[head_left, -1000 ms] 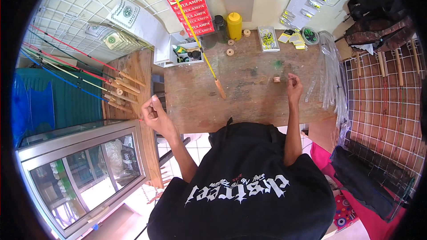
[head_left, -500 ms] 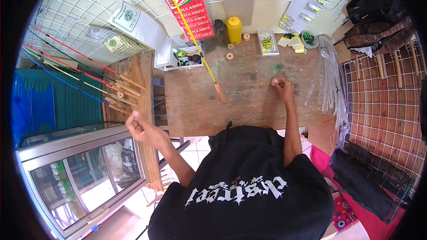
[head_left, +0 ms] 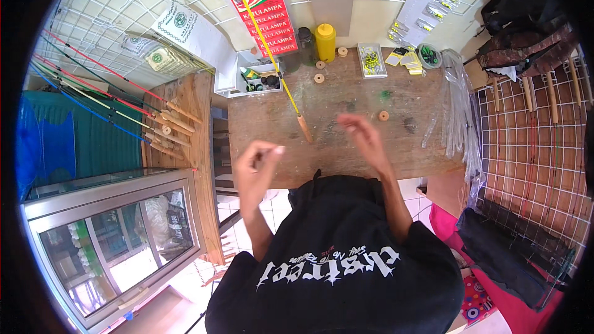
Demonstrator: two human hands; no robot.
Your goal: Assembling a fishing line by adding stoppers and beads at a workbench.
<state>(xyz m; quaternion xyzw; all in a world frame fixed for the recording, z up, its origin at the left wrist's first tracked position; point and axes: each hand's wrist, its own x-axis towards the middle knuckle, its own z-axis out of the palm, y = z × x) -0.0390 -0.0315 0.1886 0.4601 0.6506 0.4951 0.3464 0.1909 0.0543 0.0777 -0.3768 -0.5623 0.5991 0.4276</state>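
My left hand (head_left: 255, 167) is raised above the table's near left edge, fingers curled in toward the thumb; whatever they pinch is too small to make out. To its right, my right hand (head_left: 364, 139) hovers over the table, slightly blurred, its fingers stretched out and holding nothing I can see. A small round wooden spool (head_left: 383, 115) with a hole in its middle lies just beyond the right hand. Between and beyond my hands lies the wooden handle (head_left: 304, 128) of a thin yellow fishing rod (head_left: 263, 40), whose shaft runs up toward the wall.
The worn wooden table (head_left: 260, 117) carries more wooden spools (head_left: 319, 78), a yellow squeeze bottle (head_left: 325, 42), a white tray of small parts (head_left: 372, 60) and a white organiser box (head_left: 247, 80). Clear plastic sleeves (head_left: 456, 111) hang at right. Several rods (head_left: 176, 125) lie left, above a glass cabinet (head_left: 117, 241).
My right hand has left the spool and moved left and nearer, leaving it on the table. My left hand has swung right from beside the cabinet to the table's edge.
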